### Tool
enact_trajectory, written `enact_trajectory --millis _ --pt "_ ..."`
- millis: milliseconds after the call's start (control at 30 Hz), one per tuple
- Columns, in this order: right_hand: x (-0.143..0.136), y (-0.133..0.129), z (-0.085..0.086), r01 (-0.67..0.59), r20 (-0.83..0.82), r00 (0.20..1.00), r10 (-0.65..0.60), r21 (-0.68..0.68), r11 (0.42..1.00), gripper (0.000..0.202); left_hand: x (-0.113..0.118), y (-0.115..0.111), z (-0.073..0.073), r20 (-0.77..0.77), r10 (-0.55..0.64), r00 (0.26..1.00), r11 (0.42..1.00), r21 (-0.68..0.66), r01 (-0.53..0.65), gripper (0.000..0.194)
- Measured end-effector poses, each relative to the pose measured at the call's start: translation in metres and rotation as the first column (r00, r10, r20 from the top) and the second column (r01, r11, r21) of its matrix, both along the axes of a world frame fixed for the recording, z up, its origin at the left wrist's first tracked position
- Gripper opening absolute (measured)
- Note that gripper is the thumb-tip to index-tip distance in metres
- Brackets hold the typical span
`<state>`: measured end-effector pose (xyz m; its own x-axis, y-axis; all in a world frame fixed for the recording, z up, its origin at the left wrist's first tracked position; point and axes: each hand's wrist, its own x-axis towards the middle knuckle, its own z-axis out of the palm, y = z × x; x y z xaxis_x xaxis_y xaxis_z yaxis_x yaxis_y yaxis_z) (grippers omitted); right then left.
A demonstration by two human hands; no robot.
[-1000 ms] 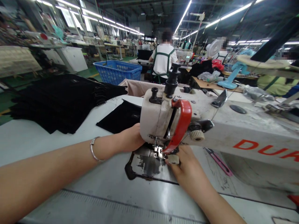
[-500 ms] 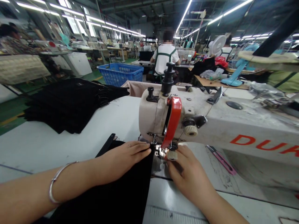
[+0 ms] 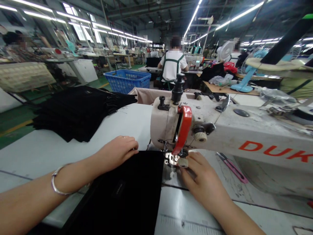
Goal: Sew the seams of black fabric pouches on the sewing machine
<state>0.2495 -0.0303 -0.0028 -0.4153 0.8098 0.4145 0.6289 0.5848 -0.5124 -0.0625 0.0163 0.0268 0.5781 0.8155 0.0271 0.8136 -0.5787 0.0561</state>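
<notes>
Fingers [image 3: 132,146] are curling, left hand [image 3: 117,151] touching the far edge of the black cloth [image 3: 137,199], right hand [image 3: 205,178] nearing the presser foot [image 3: 172,159]; whether they're gripping, I can't tell.

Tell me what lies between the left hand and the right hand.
Between the left hand and the right hand, the head view shows a flat black fabric piece, then the shiny metal presser foot of the white sewing machine.

Silver bangle [image 3: 55,182], thin ring [image 3: 124,137].
</notes>
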Motion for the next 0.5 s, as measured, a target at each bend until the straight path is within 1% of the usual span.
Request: enact_trajectory --millis 33,67,100,133,167,200,267,300,367,433,467,500 --pt "0.010 0.001 -0.001 0.052 0.042 0.998 -0.054 0.044 0.998 0.016 -0.003 -0.001 -0.002 0.000 0.013 1.000 1.000 0.007 -0.013 0.018" --pt "0.024 0.001 -0.002 0.127 0.094 0.986 -0.136 0.099 0.987 0.015 -0.005 -0.003 -0.005 0.005 0.040 0.999 0.999 0.018 -0.040 0.019" --pt "0.039 0.001 -0.004 0.214 0.164 0.958 -0.237 0.147 0.966 0.017 -0.006 -0.005 -0.009 0.017 0.078 0.997 0.996 0.031 -0.079 0.020" --pt "0.056 0.002 -0.006 0.297 0.238 0.910 -0.339 0.194 0.935 0.020 -0.007 -0.007 -0.013 0.037 0.124 0.992 0.991 0.042 -0.125 0.020" --pt "0.073 0.001 -0.010 0.363 0.326 0.843 -0.428 0.243 0.900 0.026 -0.007 -0.009 -0.017 0.065 0.173 0.983 0.983 0.048 -0.176 0.019" --pt "0.089 0.001 -0.014 0.411 0.412 0.758 -0.505 0.299 0.861 0.031 -0.007 -0.010 -0.020 0.100 0.221 0.970 0.973 0.047 -0.226 0.018" --pt "0.113 -0.001 -0.023 0.441 0.530 0.626 -0.572 0.364 0.820 0.036 -0.007 -0.010 -0.023 0.190 0.303 0.934 0.949 0.026 -0.314 0.016" --pt "0.120 -0.003 -0.027 0.430 0.568 0.595 -0.569 0.373 0.822 0.037 -0.008 -0.010 -0.022 0.244 0.335 0.910 0.938 0.008 -0.347 0.017" --pt "0.128 -0.005 -0.033 0.395 0.610 0.575 -0.546 0.377 0.838 0.036 -0.012 -0.008 -0.018 0.350 0.373 0.859 0.922 -0.040 -0.384 0.021" --pt "0.129 -0.005 -0.037 0.357 0.623 0.580 -0.525 0.385 0.851 0.038 -0.019 -0.006 -0.011 0.433 0.385 0.815 0.918 -0.087 -0.387 0.026" --pt "0.129 -0.003 -0.037 0.350 0.616 0.583 -0.530 0.399 0.848 0.038 -0.024 -0.005 -0.008 0.457 0.384 0.802 0.919 -0.106 -0.379 0.028" --pt "0.130 -0.001 -0.038 0.353 0.589 0.602 -0.540 0.411 0.841 0.037 -0.029 -0.005 -0.006 0.468 0.380 0.798 0.922 -0.123 -0.367 0.029"
